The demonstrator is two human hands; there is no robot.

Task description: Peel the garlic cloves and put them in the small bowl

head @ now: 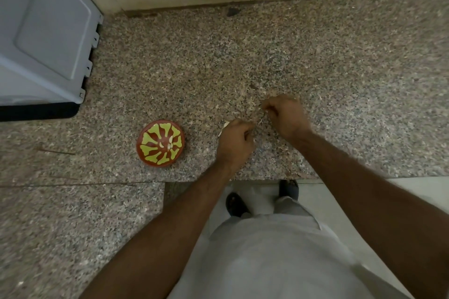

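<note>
- I'm seeing both hands from the back, so the fingertips and whatever sits under them are staying mostly hidden.
- My left hand (234, 142) is curling its fingers in a pinch on a garlic clove (224, 127); only a pale sliver of it is poking out at the hand's far-left edge, the rest is covered.
- My right hand (285, 114) is curling too, fingertips pinching something thin and pale, probably a strip of skin; too small to call for sure.
- The 2 hands are sitting near each other over the granite counter (243, 56), right one slightly farther from me, not touching.
- Pale flecks are lying on the counter around the hands, hard to separate from the speckled stone.
- The small bowl (160, 145), red-brown with yellow-green pattern, is resting on the counter to the left of my left hand, apart from it.
- Peeled cloves (167, 144) are lying inside the bowl near its centre; I'm counting roughly 3, blur is making that unsure.
- A grey appliance (46, 31) is getting cut off at the left edge.
- My shirt and feet are showing at the bottom.
</note>
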